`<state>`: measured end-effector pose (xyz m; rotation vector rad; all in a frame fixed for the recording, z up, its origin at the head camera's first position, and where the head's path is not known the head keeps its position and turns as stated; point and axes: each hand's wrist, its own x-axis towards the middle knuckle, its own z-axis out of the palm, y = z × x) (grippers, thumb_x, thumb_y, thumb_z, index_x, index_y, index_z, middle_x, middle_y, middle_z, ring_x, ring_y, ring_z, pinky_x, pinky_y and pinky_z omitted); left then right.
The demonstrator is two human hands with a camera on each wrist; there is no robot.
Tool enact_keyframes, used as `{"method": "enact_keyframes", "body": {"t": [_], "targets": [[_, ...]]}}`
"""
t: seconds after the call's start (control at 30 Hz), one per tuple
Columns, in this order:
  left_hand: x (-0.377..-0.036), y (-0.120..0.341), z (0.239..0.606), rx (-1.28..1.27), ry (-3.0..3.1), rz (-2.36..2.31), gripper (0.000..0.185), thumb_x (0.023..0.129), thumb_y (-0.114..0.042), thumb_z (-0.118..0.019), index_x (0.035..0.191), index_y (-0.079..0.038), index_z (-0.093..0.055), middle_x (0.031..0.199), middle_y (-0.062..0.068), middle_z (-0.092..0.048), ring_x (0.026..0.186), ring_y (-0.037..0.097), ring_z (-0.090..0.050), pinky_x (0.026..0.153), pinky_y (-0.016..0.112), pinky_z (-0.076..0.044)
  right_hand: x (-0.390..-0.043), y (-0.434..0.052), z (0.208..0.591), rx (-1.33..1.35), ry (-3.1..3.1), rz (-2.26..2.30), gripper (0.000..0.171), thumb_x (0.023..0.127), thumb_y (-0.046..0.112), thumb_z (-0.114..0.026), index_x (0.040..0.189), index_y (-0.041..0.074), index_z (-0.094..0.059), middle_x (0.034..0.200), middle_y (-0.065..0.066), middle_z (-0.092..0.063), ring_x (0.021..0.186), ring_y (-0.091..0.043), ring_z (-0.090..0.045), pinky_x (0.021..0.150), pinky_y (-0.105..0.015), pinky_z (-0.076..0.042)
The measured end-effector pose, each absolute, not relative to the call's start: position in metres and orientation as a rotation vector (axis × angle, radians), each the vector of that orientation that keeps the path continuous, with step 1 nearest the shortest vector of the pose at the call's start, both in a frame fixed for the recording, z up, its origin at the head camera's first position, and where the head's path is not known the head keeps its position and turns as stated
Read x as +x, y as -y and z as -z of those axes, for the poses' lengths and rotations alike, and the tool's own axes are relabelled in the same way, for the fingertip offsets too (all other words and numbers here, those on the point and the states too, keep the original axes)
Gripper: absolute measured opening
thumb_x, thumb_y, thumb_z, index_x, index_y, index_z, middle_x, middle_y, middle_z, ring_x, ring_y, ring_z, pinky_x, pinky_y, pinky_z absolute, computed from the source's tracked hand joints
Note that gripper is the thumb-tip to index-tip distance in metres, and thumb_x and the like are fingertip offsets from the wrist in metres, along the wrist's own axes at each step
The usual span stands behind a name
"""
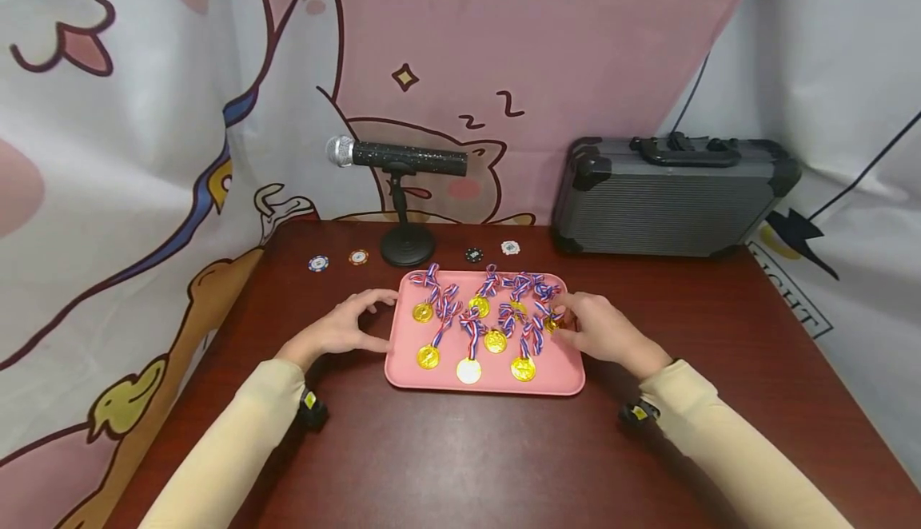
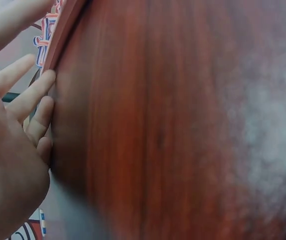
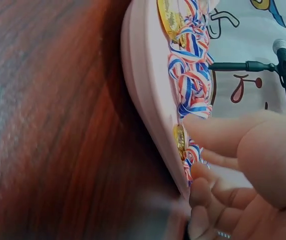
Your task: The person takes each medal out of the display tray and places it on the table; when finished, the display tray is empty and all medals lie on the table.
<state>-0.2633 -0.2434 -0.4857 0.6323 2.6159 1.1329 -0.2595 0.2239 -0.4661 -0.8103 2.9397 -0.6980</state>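
Note:
A pink tray (image 1: 482, 383) bears several gold medals (image 1: 469, 370) with red, white and blue ribbons (image 1: 471, 324). Beside the tray's left edge is my left hand (image 1: 344, 324), thumb and fingers spread apart, holding nothing. In the left wrist view, the fingers (image 2: 32, 100) are close to the tray's rim; whether they touch it I cannot tell. My right hand (image 1: 600, 329) reaches over the right edge, its fingers bent near a ribbon. A gap shows between its thumb (image 3: 213, 131) and fingers in the right wrist view, with a small gold medal (image 3: 179, 140) close by.
A black microphone on a stand (image 1: 407, 243) is behind the tray. Several poker chips (image 1: 358, 257) lie along the table's back. A grey hard case (image 1: 669, 201) stands at the back right. Printed cloth (image 1: 561, 49) surrounds the brown table (image 1: 460, 457).

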Motion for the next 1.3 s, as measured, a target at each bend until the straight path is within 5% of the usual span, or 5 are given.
{"method": "enact_keyframes", "body": {"t": [0.3, 0.53, 0.83, 1.07, 1.3], "targets": [[-0.265, 0.245, 0.489, 0.623, -2.588, -1.118, 0.087, 0.073, -0.039, -0.097, 0.148, -0.026, -0.057, 0.146, -0.002, -0.058, 0.128, 0.03, -0.045, 0.106, 0.061, -0.031, -0.262, -0.217, 0.468, -0.757, -2.956, 0.542, 0.044, 0.085, 0.014, -0.088, 0.124, 0.0, -0.072, 0.082, -0.005, -0.061, 0.074, -0.019, -0.052, 0.061, -0.032, -0.044], [-0.266, 0.243, 0.49, 0.642, -2.594, -1.131, 0.086, 0.072, -0.04, -0.098, 0.147, -0.028, -0.059, 0.145, -0.002, -0.058, 0.129, 0.029, -0.048, 0.107, 0.066, -0.025, -0.262, -0.217, 0.464, -0.652, -2.93, 0.535, 0.048, 0.085, 0.015, -0.089, 0.126, 0.001, -0.069, 0.103, -0.011, -0.069, 0.085, -0.022, -0.057, 0.074, -0.039, -0.054], [-0.267, 0.246, 0.493, 0.678, -2.6, -1.132, 0.086, 0.072, -0.039, -0.097, 0.148, -0.026, -0.059, 0.146, -0.001, -0.058, 0.129, 0.03, -0.05, 0.108, 0.067, -0.026, -0.253, -0.218, 0.463, -0.748, -2.989, 0.605, 0.043, 0.081, 0.006, -0.091, 0.116, 0.005, -0.066, 0.098, -0.013, -0.064, 0.08, -0.022, -0.057, 0.068, -0.037, -0.052], [-0.265, 0.249, 0.496, 0.666, -2.606, -1.115, 0.088, 0.073, -0.043, -0.096, 0.15, -0.028, -0.057, 0.148, -0.002, -0.057, 0.129, 0.028, -0.049, 0.107, 0.064, -0.028, -0.258, -0.227, 0.466, -0.75, -2.911, 0.836, 0.038, 0.086, 0.0, -0.084, 0.119, 0.007, -0.067, 0.092, -0.007, -0.067, 0.076, -0.019, -0.059, 0.066, -0.034, -0.051], [-0.264, 0.249, 0.496, 0.667, -2.605, -1.125, 0.087, 0.073, -0.041, -0.096, 0.149, -0.027, -0.057, 0.147, -0.001, -0.057, 0.129, 0.03, -0.049, 0.107, 0.066, -0.025, -0.271, -0.252, 0.456, -0.606, -2.859, 1.236, 0.034, 0.092, -0.001, -0.079, 0.123, 0.002, -0.067, 0.096, -0.015, -0.07, 0.082, -0.024, -0.067, 0.065, -0.027, -0.054]]}}
